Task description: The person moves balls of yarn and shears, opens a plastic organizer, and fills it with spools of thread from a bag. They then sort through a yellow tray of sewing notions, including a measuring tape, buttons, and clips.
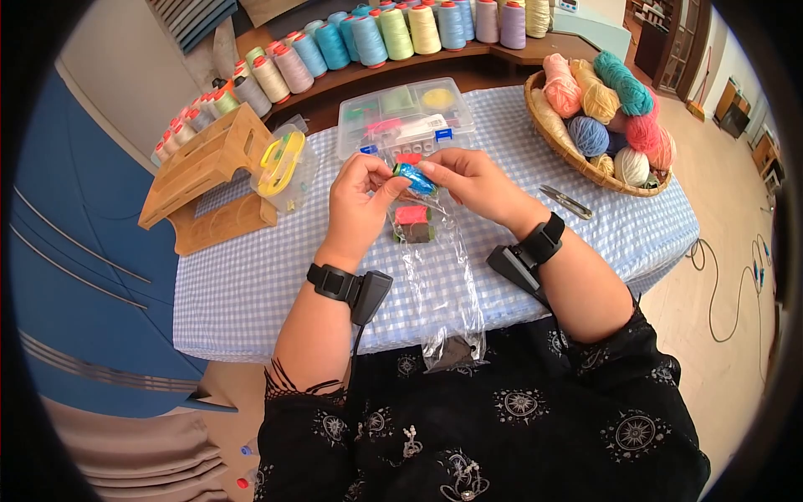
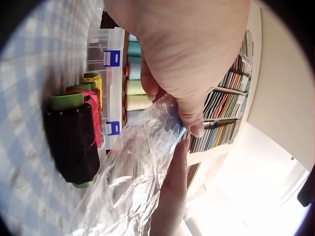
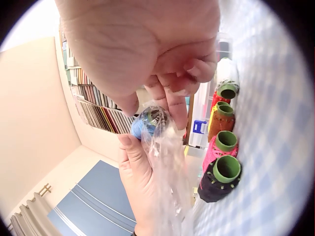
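Blue thread spool (image 1: pixel 416 179) (small cyl., in crinkly clear plastic bag (image 1: pixel 443 276)) | L hand (image 1: pixel 358 203) + R hand (image 1: pixel 468 181) both pinch it

Head camera looks down over the table (image 1: pixel 251 284); both wrist cameras sit close, sharing the spools (image 2: pixel 74 142).

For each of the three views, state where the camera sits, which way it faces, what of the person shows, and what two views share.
Head: worn high, looks down at the checked table; both forearms show, left hand and right hand holding a blue spool in a clear bag.
Left wrist: under the left hand, faces along the table past the black spool toward shelves.
Right wrist: under the right hand, faces the blue spool.
Shared: both wrist views show the clear bag and the row of spools.
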